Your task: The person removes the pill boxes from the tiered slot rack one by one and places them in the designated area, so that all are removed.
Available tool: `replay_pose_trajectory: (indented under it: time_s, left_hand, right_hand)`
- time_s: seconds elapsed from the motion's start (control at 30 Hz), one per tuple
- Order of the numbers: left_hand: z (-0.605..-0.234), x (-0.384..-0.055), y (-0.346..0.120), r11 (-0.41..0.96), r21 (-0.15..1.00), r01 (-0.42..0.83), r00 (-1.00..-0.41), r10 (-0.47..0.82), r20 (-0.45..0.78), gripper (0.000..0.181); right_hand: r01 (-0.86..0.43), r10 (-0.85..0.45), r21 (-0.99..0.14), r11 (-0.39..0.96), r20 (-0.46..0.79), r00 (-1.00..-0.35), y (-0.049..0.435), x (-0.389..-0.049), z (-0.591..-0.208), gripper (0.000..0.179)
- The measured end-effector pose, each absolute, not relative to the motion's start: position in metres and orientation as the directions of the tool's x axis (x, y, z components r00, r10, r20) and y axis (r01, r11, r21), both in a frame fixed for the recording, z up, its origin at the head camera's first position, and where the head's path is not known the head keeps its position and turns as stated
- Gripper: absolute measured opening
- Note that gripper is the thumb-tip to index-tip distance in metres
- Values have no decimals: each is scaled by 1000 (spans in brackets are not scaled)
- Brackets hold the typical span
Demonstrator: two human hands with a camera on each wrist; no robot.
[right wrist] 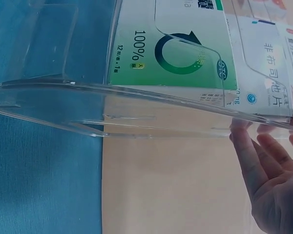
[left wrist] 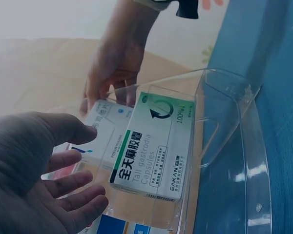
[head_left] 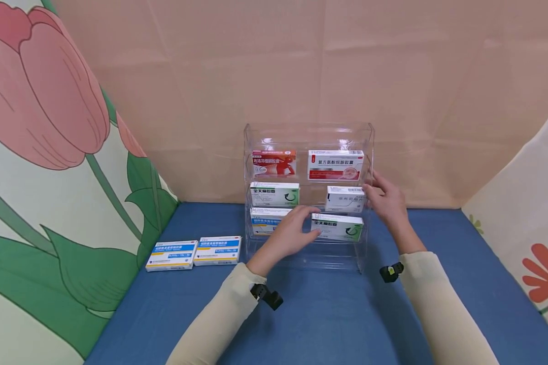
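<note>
A clear plastic display rack (head_left: 297, 261) stands on the blue table, with medicine boxes on its tiers. My left hand (head_left: 292, 233) is beside a white-and-green capsule box (head_left: 337, 227) on the lower right tier, fingers spread and relaxed. In the left wrist view, the left hand's fingers are apart from that box, holding nothing. At the rack's right side, my right hand (head_left: 388, 200) grips the side edge, thumb in front, by the end of a white tablet box (head_left: 344, 199). The right wrist view shows the right hand's fingers (right wrist: 249, 156) against the outside of the side panel.
Two blue-and-white boxes (head_left: 171, 255) lie flat on the table left of the rack. On the tiers sit a red box (head_left: 274, 163), a red-and-white box (head_left: 335, 166), another green-and-white box (head_left: 274, 194) and a blue-and-white box (head_left: 265, 223). A cloth backdrop hangs behind.
</note>
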State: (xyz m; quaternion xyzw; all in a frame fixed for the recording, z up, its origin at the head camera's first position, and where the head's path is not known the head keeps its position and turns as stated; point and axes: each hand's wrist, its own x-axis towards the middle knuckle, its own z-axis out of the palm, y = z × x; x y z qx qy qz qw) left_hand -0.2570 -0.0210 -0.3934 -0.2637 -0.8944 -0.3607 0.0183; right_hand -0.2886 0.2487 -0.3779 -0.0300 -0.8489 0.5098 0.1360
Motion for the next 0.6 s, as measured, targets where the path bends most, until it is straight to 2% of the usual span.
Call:
replay_pose_trajectory:
  time_s: [0.6]
  left_hand:
    - [-396, -267, -6, 678, 570, 463, -876, 448, 178, 53]
  right_hand:
    - [-67, 188, -882, 466, 172, -967, 248, -289, -380, 60]
